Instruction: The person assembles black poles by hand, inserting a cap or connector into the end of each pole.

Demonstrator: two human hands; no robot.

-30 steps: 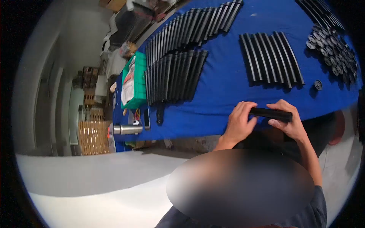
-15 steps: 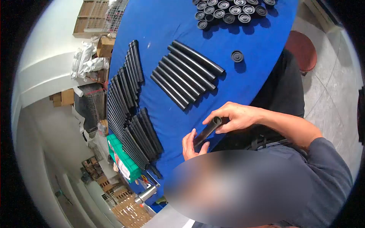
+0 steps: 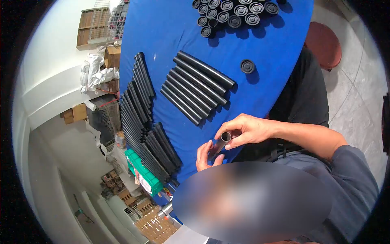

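Observation:
A hollow dark tube (image 3: 218,147) is held upright and tilted over the table's near edge, its round open end facing up toward me. My right hand (image 3: 248,131) is closed around the upper end, thumb and fingers on either side of the rim. Lower down, my left hand (image 3: 205,157) grips the tube between thumb and fingers; part of this hand is hidden by a blurred area. Just beyond my hands, several black tubes (image 3: 199,87) lie side by side on the blue cloth (image 3: 162,44). A single round black cap-like piece (image 3: 247,66) stands apart from them.
Many more black tubes (image 3: 140,110) are stacked in rows along the far side, beside a green bin (image 3: 142,173). Several ringed black round pieces (image 3: 233,21) stand grouped at the top. A red stool (image 3: 323,45) is on the floor at right.
The tube in my hands has tipped so its open end faces the camera more directly. My view has shifted slightly. Both hands keep hold of the tube.

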